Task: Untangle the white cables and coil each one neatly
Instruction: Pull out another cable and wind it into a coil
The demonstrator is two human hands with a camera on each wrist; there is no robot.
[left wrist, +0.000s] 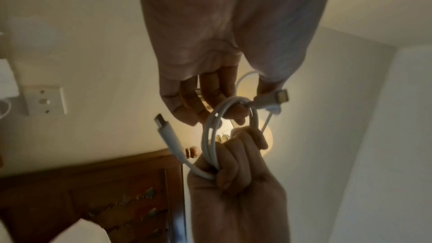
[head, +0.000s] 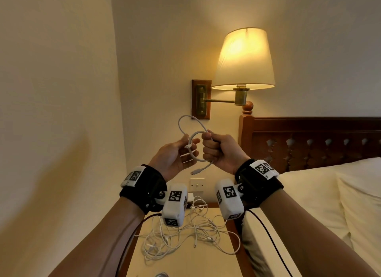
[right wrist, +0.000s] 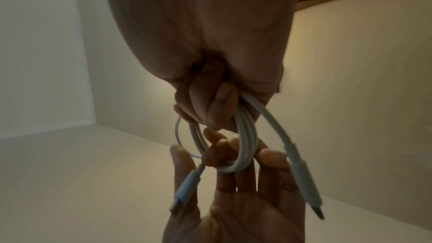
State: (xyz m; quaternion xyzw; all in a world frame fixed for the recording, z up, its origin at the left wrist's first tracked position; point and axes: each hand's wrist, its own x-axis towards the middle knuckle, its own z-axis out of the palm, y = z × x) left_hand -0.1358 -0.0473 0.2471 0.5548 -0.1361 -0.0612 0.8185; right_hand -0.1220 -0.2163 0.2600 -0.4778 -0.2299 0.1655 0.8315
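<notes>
White cable (head: pixel 190 136), the one being coiled, is held up in the air in front of the person, above the worktop (head: pixel 185 262) and level with the wall lamp (head: pixel 243 60). The right hand (head: pixel 218 151) is clenched in a fist around a bundle of several loops, fingers (right wrist: pixel 219 99) curled tight round the strands, with one plug end dangling free below the fist. The left hand (head: pixel 175 155), palm up and partly spread, pinches the other plug end between thumb and fingers (left wrist: pixel 210 88) and steadies the near side of the coil. One larger loop stands loose above both hands. On the worktop below, towards its far edge near the wall socket (head: pixel 197 185), lies the tangle of thin white cables (head: pixel 185 233), still knotted together and not yet sorted. The held cable looks light, smooth and springy, so the loops are likely to spring open if the fist eases. It seems best gripped across all strands at one point of the coil, with the stiff plug ends guided by a fingertip pinch on the moulded housing rather than the metal tip. The thinner cables below look softer and more prone to snagging. A bed (head: pixel 329 194) with a wooden headboard (head: pixel 309 140) lies along the right.
</notes>
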